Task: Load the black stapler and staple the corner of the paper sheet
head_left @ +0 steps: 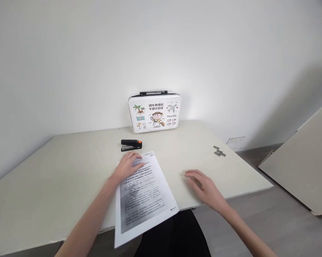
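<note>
A printed sheet of paper lies tilted on the table, its lower end reaching past the front edge over my lap. It may be more than one sheet; I cannot tell. My left hand rests on its upper left part, fingers stretched out and pressing nothing else. To the right of the paper, my right hand hovers near the table's front edge, fingers loosely curved and apart, holding nothing. Just beyond my left hand sits a black stapler with an orange mark, lying on the tabletop.
A white case with cartoon prints and a black handle leans against the wall behind the table. Several grey strips of staples lie near the table's right edge. A pale panel stands on the floor at the far right.
</note>
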Demonstrator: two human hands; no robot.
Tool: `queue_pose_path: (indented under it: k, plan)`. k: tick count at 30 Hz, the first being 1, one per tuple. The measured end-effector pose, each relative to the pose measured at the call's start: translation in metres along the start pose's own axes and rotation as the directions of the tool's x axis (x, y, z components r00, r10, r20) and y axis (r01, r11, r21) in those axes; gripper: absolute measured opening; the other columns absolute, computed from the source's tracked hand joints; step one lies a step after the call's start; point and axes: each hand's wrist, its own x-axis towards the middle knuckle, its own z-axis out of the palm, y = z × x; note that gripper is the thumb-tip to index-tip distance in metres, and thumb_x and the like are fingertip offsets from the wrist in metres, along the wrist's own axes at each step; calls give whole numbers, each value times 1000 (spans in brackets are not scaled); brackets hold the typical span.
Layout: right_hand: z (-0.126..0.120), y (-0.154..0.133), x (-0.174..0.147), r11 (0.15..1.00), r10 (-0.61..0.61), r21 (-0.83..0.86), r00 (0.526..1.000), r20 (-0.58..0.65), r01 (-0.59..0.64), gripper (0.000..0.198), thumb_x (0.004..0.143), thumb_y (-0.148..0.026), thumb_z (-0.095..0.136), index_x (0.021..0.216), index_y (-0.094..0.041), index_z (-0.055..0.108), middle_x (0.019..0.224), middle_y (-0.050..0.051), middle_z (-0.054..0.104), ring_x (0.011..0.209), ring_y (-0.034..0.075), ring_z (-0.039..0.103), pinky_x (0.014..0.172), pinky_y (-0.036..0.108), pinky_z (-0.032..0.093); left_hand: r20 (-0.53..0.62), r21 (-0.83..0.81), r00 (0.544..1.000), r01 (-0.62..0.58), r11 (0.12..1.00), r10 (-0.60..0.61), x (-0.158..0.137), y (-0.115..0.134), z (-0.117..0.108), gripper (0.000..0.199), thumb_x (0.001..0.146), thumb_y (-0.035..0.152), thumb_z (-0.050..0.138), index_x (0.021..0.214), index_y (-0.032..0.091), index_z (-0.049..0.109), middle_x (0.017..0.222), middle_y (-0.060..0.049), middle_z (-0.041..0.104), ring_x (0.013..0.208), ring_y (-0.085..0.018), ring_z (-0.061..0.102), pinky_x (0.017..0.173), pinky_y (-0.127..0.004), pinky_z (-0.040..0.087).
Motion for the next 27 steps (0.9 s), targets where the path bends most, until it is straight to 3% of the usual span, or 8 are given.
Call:
queue_pose_path:
  k: [5, 9, 11, 17, 21, 27]
  plan:
    - [-11, 20, 13, 995, 93, 49, 994, -64, -90, 45, 104, -59, 44, 108, -25, 74, 115, 10, 76, 96, 25, 70, 79, 36, 58, 44, 55, 997, 57, 997, -60, 9, 10, -26, 31, 65, 1, 87, 81, 25, 75, 112, -8, 73, 138, -30, 49, 118, -30, 35]
    - [-8, 19, 7, 996, 87, 36, 994, -65, -85, 43, 103, -59, 45, 104, -26, 73, 112, 8, 77, 91, 25, 69, 74, 34, 56, -48, 28, 995, 85, 996, -84, -3, 13, -43, 21, 75, 5, 82, 83, 23, 75, 116, -10, 74, 141, -28, 51, 119, -30, 37]
    - [-7, 19, 4, 995, 95, 35, 992, -79, -92, 43, 103, -59, 45, 103, -27, 73, 111, 8, 77, 92, 25, 70, 72, 33, 55, -74, 91, 996, 60, 994, -53, -15, 14, -55, 17, 78, 12, 84, 87, 25, 76, 121, -9, 74, 141, -29, 52, 120, -34, 38]
    - [-5, 23, 4, 993, 112, 43, 989, -93, -108, 41, 102, -58, 47, 102, -28, 74, 109, 6, 78, 92, 25, 71, 75, 34, 55, -48, 335, 999, 3, 942, 14, -50, 12, -96, 41, 62, 36, 98, 97, 29, 79, 138, -7, 69, 151, -36, 40, 130, -47, 17]
    - [-4, 24, 2, 991, 134, 26, 985, -106, -132, 41, 102, -58, 48, 101, -27, 74, 108, 6, 78, 91, 25, 70, 68, 32, 52, -68, 433, 996, -30, 901, 65, -61, 6, -102, 52, 59, 49, 98, 104, 29, 80, 141, -8, 68, 150, -37, 41, 131, -48, 13]
    - [-2, 23, 0, 992, 127, 17, 983, -131, -126, 41, 101, -58, 48, 101, -26, 75, 110, 7, 79, 96, 26, 71, 70, 32, 52, -58, 503, 992, -67, 862, 111, -66, 3, -97, 52, 63, 50, 95, 108, 29, 79, 141, -8, 67, 150, -35, 42, 130, -46, 18]
